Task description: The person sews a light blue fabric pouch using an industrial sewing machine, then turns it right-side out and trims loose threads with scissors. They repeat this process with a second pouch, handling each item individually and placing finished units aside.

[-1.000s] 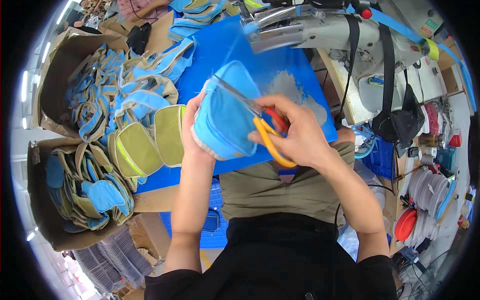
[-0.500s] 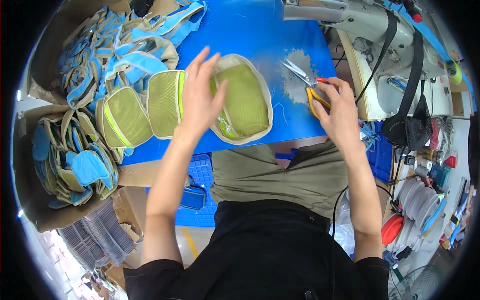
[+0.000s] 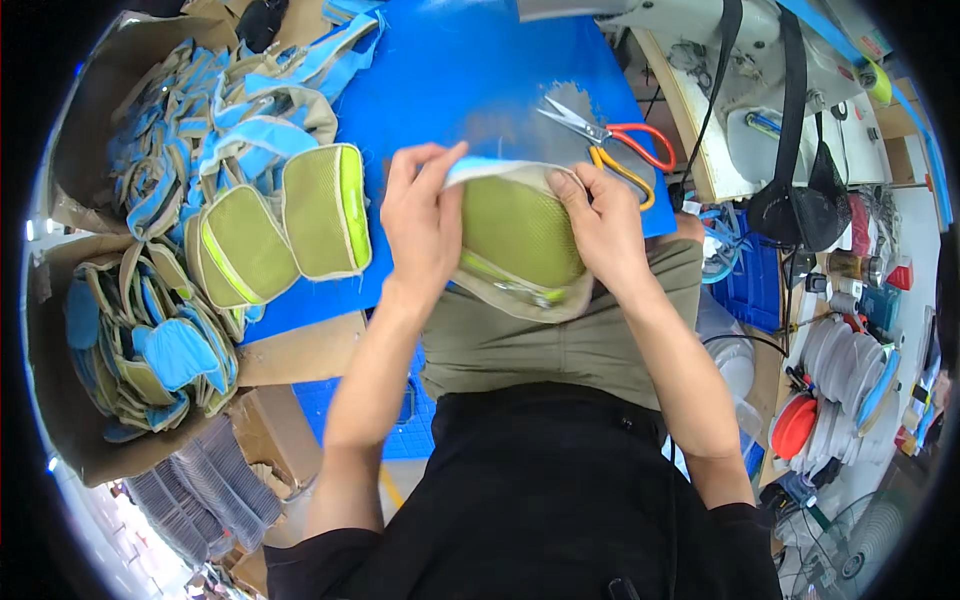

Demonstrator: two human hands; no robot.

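Between my two hands I hold an olive-green mesh pouch with a pale fabric border and a bright green zipper strip, lifted over the table's near edge. My left hand grips its left upper side. With thumb and fingers closed, my right hand pinches its upper right border. Scissors with one red and one orange handle lie on the blue table, just beyond my right hand. Left of my left hand are two more green mesh pieces, one with a bright green edge and another beside it.
Blue and beige fabric pieces heap up at the table's far left. A cardboard box full of similar pieces stands at the left. At the right is a sewing machine with black straps hanging near it.
My right hand has let go of the scissors, which now lie on the table. Both hands have taken hold of the mesh pouch and raised it toward me.
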